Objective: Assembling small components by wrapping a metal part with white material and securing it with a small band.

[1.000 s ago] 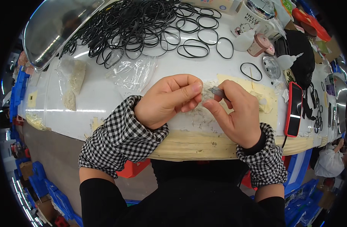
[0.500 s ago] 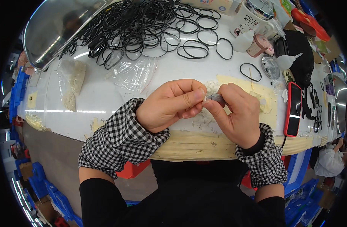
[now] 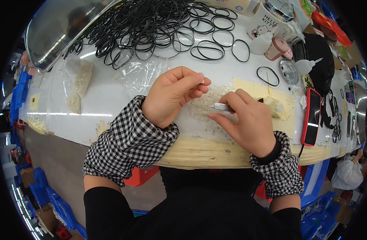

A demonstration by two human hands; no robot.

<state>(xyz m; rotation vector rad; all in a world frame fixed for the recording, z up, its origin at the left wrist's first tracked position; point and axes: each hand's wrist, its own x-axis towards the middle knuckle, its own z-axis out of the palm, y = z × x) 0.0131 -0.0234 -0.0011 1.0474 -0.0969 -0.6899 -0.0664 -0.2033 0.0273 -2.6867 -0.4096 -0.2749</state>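
Observation:
My left hand (image 3: 173, 90) is raised over the table, thumb and forefinger pinched on a small white piece (image 3: 202, 81), mostly hidden by the fingertips. To its right, my right hand (image 3: 249, 120) grips a short silver craft knife (image 3: 222, 107) whose thin tip points left, with the thumb held a little apart below it. The two hands are separated. Between and beneath them lies a scatter of small off-white pieces (image 3: 199, 107) on the white tabletop, reaching the edge of a yellow sheet (image 3: 287, 120).
Black rubber bands (image 3: 139, 28) heap at the back beside a clear plastic cover (image 3: 59, 34). Plastic bags lie left, one holding pale pieces (image 3: 84, 78). A red-cased phone (image 3: 311, 116), a white cup (image 3: 267, 20) and small containers stand right. Yellow padding (image 3: 203, 154) lines the front edge.
My hands have come apart: the left moved up and left with the small piece, while the right stayed near its place, tilting the craft knife so its silver tip shows.

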